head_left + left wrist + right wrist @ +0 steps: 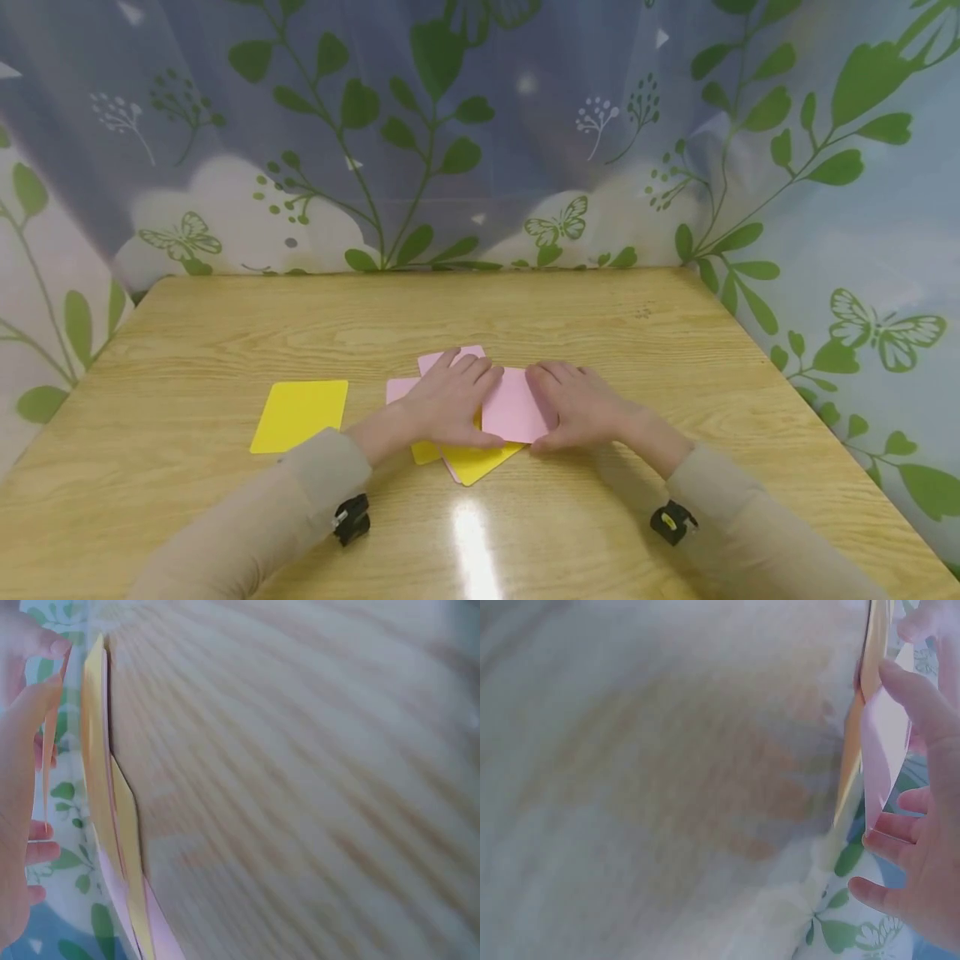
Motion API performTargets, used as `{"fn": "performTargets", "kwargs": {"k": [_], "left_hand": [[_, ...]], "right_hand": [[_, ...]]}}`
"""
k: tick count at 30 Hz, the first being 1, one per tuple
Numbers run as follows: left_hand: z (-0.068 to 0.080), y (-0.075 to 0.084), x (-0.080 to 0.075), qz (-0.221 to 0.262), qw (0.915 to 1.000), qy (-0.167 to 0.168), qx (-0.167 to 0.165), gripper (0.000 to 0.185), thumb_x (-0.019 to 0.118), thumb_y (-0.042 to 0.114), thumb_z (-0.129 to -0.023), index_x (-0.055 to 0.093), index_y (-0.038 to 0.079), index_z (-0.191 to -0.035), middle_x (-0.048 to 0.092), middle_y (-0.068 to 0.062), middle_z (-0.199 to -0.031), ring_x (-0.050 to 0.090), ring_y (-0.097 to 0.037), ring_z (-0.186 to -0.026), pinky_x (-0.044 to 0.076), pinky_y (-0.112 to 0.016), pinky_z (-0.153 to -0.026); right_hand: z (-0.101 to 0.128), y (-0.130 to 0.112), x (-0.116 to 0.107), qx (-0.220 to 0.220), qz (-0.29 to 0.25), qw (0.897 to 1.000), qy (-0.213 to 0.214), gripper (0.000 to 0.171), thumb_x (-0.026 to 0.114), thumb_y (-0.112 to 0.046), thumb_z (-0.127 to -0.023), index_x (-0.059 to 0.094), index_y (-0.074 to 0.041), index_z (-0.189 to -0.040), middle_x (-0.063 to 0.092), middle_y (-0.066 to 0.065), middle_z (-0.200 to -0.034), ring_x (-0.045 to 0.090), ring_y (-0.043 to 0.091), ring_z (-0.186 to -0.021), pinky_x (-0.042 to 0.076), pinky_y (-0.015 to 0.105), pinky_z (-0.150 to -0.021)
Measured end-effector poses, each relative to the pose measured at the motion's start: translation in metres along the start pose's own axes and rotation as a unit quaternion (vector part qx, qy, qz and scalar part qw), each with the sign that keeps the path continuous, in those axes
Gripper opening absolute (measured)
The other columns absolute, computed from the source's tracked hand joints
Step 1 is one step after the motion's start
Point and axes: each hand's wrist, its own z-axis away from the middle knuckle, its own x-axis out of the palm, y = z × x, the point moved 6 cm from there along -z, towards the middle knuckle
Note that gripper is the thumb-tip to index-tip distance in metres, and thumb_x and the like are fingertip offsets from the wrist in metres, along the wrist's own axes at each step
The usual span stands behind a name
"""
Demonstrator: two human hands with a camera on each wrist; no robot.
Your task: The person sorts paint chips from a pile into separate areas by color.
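Note:
A square pink card with rounded corners is held between both hands, a little above a loose pile of pink and yellow cards. My left hand grips its left edge, thumb near the lower corner and fingers towards the top. On the opposite edge, my right hand holds it between thumb and fingers. The right wrist view shows the pink card slightly bowed. Beneath it, a yellow card juts out towards me, and a pink card shows left of the pile. My left hand hides much of the pile.
One yellow card lies by itself on the wooden table, left of the pile. A patterned curtain with leaves and butterflies hangs behind the far table edge and along the sides.

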Motion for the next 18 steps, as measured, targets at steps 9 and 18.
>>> {"fn": "performTargets", "kwargs": {"k": [9,18], "left_hand": [[-0.014,0.007,-0.006,-0.004,0.9998,0.015,-0.014,0.093,0.036,0.079,-0.076,0.04,0.008,-0.136,0.046,-0.007,-0.131,0.042,-0.025,-0.119,0.025,-0.047,-0.103],[-0.028,0.013,-0.007,0.019,0.9996,-0.01,-0.018,0.095,0.04,0.077,-0.076,0.034,0.009,-0.141,0.041,-0.011,-0.136,0.04,-0.027,-0.123,0.023,-0.049,-0.104]], "right_hand": [[0.007,0.012,-0.01,0.001,0.034,0.999,0.005,0.103,0.065,-0.067,-0.068,0.032,-0.002,-0.14,0.037,0.017,-0.14,0.035,0.032,-0.127,0.035,0.056,-0.094],[0.017,0.024,-0.016,0.004,0.033,0.999,0.021,0.098,0.066,-0.063,-0.069,0.035,-0.002,-0.139,0.04,0.016,-0.138,0.036,0.032,-0.127,0.034,0.056,-0.095]]}}
